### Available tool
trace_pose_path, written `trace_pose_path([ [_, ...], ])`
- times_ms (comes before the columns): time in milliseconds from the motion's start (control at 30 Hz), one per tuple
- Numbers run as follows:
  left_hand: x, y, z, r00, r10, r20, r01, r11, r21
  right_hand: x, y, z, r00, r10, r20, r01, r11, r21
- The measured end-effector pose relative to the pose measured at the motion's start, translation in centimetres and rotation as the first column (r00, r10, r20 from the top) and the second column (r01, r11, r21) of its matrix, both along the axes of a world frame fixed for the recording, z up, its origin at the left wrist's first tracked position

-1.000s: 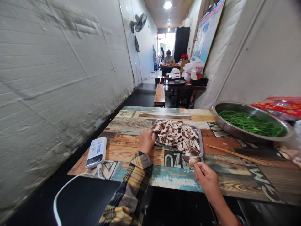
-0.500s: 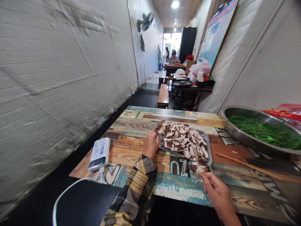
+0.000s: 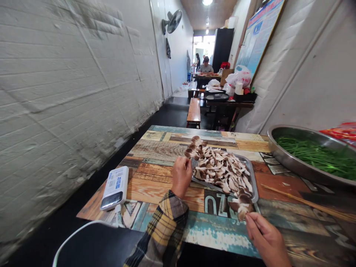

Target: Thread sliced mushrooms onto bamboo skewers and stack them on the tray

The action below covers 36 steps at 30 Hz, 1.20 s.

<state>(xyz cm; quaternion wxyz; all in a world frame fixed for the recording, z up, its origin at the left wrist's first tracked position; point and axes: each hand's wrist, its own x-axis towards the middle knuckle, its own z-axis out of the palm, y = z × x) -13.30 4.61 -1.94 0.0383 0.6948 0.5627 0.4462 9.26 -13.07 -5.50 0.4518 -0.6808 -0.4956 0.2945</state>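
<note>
A metal tray [image 3: 251, 174] piled with sliced mushrooms [image 3: 222, 168] lies on the patterned wooden table [image 3: 155, 152]. My left hand [image 3: 181, 175], in a plaid sleeve, is closed beside the tray's left edge, fingers at a mushroom piece there. My right hand [image 3: 265, 237] is at the tray's near right corner, pinched on a mushroom slice [image 3: 241, 207]. What else the right fingers hold is hidden.
A white power bank [image 3: 115, 182] with a cable lies at the table's left edge. A big steel bowl of green stalks [image 3: 311, 154] stands at the right, with thin wooden skewers [image 3: 303, 202] before it. Benches, tables and seated people are far down the room.
The view has shifted left and slightly down. Both hands stay at the tray; the right hand with its mushroom slice has drifted lower right in the picture.
</note>
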Motion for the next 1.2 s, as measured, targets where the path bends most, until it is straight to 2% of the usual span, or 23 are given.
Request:
trace_pose_path([
  [200,0.2,-0.4,0.7,1.0,0.002,0.01,-0.002,0.999,-0.04,0.0,0.0,-0.3,1.0,0.005,-0.021,-0.005,1.0,0.003],
  [733,0.3,-0.1,0.5,0.999,0.015,0.032,-0.014,1.0,-0.027,0.1,0.3,-0.5,0.999,-0.002,-0.037,0.003,0.999,0.032],
  [1000,-0.3,1.6,-0.4,0.992,0.047,-0.119,-0.062,0.989,-0.133,0.6,0.8,0.4,0.997,0.068,-0.03,-0.064,0.992,0.109],
  [1200,-0.8,2.2,-1.1,0.963,0.004,-0.271,-0.067,0.972,-0.225,0.8,0.9,0.6,0.996,0.074,-0.044,-0.067,0.989,0.135],
])
